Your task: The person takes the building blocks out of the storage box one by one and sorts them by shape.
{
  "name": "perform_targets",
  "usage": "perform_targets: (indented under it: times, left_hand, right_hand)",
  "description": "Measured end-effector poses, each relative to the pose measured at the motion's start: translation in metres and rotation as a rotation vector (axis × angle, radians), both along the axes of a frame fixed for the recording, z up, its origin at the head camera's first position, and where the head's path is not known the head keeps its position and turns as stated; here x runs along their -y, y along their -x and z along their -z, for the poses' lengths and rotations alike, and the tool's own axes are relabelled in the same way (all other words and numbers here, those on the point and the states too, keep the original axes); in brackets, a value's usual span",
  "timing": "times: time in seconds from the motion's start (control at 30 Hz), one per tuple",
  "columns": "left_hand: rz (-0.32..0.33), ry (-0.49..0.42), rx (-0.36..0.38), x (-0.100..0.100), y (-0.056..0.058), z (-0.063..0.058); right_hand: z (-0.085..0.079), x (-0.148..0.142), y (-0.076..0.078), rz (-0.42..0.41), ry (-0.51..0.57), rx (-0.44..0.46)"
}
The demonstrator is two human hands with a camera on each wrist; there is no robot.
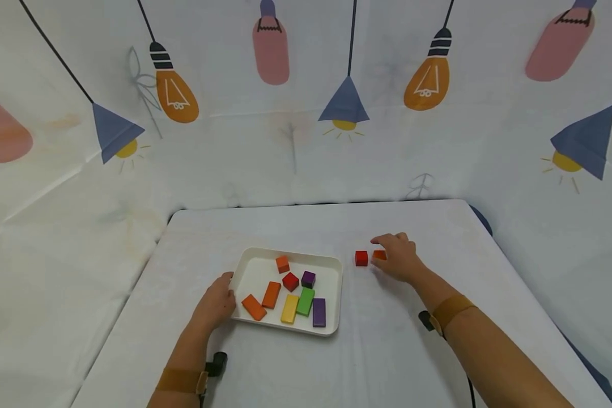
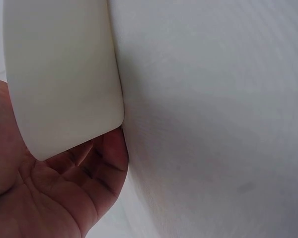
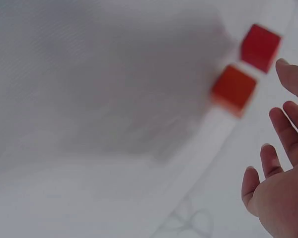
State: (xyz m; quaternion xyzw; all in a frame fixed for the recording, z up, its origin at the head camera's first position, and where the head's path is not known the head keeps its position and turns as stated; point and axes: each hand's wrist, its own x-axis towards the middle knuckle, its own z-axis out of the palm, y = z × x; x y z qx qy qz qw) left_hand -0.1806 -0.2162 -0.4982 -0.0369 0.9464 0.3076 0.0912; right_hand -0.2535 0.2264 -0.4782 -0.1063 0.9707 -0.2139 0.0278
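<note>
My left hand [image 1: 216,300] grips the left edge of a white tray [image 1: 255,273]; in the left wrist view its fingers curl beneath the tray's rounded side [image 2: 64,79]. To the right of the tray a red cube [image 1: 361,259] and an orange cube [image 1: 379,255] sit side by side on the table. Over the orange cube reaches my right hand [image 1: 402,259], partly covering it in the head view. The right wrist view shows a gap between this hand's spread fingers [image 3: 288,136] and both the orange cube [image 3: 233,89] and the red cube [image 3: 260,48].
In the tray lie an orange cube [image 1: 283,264], a red cube [image 1: 290,281], a purple cube [image 1: 308,279], two orange blocks [image 1: 271,295], a yellow block [image 1: 289,309], a green block [image 1: 305,302] and a purple block [image 1: 318,313]. White cloth covers the table [image 1: 387,351]; a lamp-patterned curtain [image 1: 306,153] hangs behind.
</note>
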Motion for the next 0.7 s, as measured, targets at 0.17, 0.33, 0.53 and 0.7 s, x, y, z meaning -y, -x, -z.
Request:
perform_targets:
  times: [0.17, 0.33, 0.53, 0.7]
  left_hand:
    - [-0.016, 0.002, -0.002, -0.001, 0.001, 0.003]
    - [-0.017, 0.006, -0.005, 0.001, 0.002, 0.007]
    - [-0.02, 0.003, -0.005, 0.002, 0.001, 0.006]
    - [-0.012, 0.006, -0.019, 0.002, -0.001, 0.004]
  right_hand:
    - [-0.017, 0.047, 0.003, -0.118, -0.003, -0.035]
    - [-0.028, 0.098, 0.008, -0.22, -0.059, -0.019]
    - [-0.031, 0.147, 0.013, -0.297, -0.114, 0.001]
    - [-0.026, 0.173, 0.016, -0.337, -0.126, 0.01]
